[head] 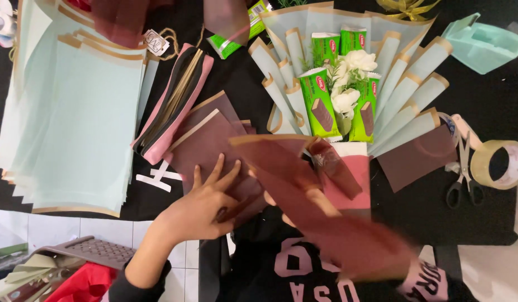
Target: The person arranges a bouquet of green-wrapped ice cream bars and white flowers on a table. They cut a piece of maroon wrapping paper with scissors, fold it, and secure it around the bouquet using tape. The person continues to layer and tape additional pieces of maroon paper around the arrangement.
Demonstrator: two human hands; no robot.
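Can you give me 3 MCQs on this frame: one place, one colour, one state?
1. Where do the scissors lie?
A. Right of the bouquet, beside the tape roll
B. On the pale green paper stack
C. In the grey basket

2. What colour is the wrapping sheet over the right hand?
A. Pale green
B. Maroon
C. Yellow

3. How is the left hand placed?
A. Closed round the scissors
B. Raised off the table
C. Fingers spread, pressing flat on maroon sheets

Key: 1 A, the scissors sit by the tape roll, right of the bouquet. 2 B, the blurred sheet is maroon with a gold edge. 3 C, the palm lies on the maroon sheets.
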